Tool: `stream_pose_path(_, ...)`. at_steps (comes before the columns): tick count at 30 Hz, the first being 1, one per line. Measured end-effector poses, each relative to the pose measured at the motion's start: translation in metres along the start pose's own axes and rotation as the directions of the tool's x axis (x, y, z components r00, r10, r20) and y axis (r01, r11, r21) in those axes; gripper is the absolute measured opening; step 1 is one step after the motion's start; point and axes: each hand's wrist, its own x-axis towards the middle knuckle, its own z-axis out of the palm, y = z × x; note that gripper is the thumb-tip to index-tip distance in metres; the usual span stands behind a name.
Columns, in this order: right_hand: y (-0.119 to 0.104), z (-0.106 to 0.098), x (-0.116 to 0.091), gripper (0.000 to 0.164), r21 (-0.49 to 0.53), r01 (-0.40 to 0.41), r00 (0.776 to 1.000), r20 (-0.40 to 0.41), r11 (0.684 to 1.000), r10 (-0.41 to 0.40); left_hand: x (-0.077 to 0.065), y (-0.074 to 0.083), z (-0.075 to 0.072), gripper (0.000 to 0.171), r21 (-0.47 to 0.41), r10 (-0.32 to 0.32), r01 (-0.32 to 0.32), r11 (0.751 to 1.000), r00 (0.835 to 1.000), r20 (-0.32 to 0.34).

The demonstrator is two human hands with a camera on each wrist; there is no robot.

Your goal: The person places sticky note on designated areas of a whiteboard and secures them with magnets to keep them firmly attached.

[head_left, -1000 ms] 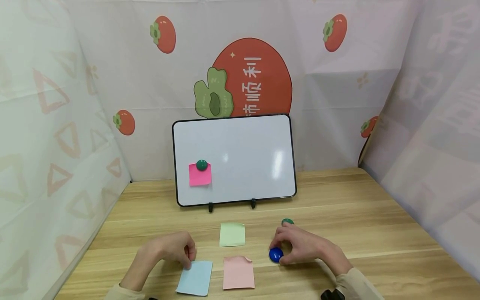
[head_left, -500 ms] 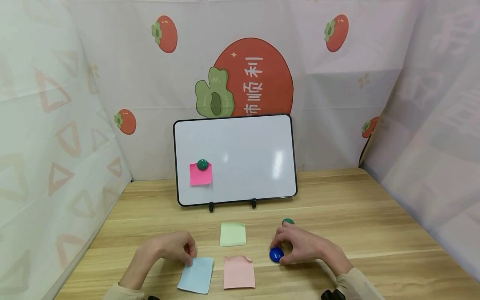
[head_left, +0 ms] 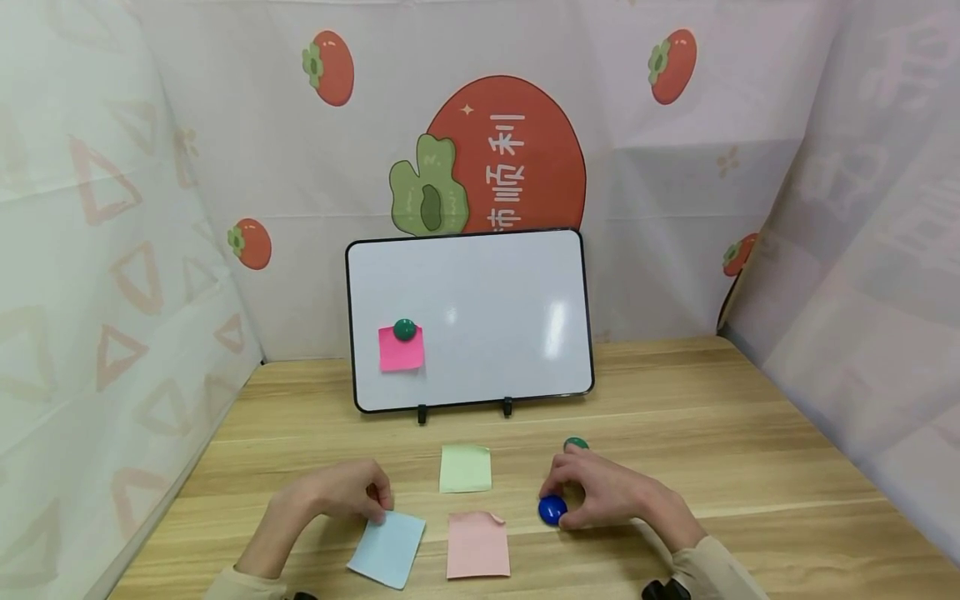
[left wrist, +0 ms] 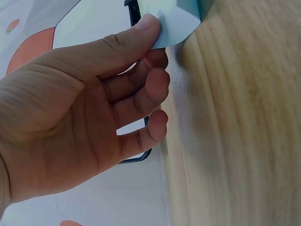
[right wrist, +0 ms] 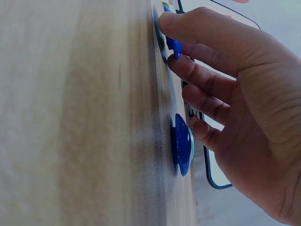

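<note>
My left hand pinches the top corner of a light blue sticky note between thumb and fingers. In the left wrist view, that note bends up from the wooden table. My right hand grips a round blue magnet low over the table, thumb at one side and fingertips at the other. The right wrist view has this blue magnet between thumb and fingers. Another blue magnet sits beneath the palm there. A green magnet shows partly behind the right fingers.
A whiteboard leans on two black feet at the back. On it, a green magnet holds a hot pink note. A pale green note and a pale pink note lie between the hands. Printed cloth encloses the table.
The light blue note has turned, its lower edge swinging left, and its gripped corner has shifted slightly away from the camera with the left hand. The right hand has stayed in place.
</note>
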Motion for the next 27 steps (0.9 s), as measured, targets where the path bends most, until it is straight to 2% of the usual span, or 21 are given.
stream_pose_path(4,0.0002,-0.0004,0.0004,0.031,0.002,-0.004,1.000,0.001,1.000,0.004,0.0026,-0.0024,-0.0003,0.012,-0.004,0.023,-0.023,1.000,1.000,-0.005)
stream_pose_path(13,0.0036,0.0026,0.0012,0.030,-0.009,0.003,1.000,-0.007,1.000,-0.003,0.0030,-0.0016,-0.0010,0.012,-0.021,0.023,-0.023,1.000,1.000,-0.006)
stream_pose_path(27,0.0021,0.0024,0.0013,0.030,-0.019,-0.010,1.000,-0.004,1.000,0.010,0.0052,-0.0033,-0.0034,0.011,0.068,0.035,-0.031,0.997,0.998,-0.060)
